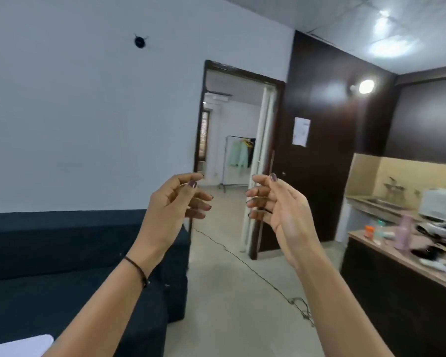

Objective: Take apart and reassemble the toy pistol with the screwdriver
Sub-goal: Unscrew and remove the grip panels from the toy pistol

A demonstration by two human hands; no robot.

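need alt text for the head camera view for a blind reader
The left hand and the right hand are raised side by side, apart, fingers loosely curled and holding nothing. Behind them are a dark sofa on the left, an open doorway in the middle and a cluttered counter on the right.

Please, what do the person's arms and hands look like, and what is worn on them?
Both forearms are bare; no sleeves show. The left hand has a thin dark cord bracelet around its wrist. The right hand wears nothing on its wrist. The nails on both hands carry dark purplish polish.
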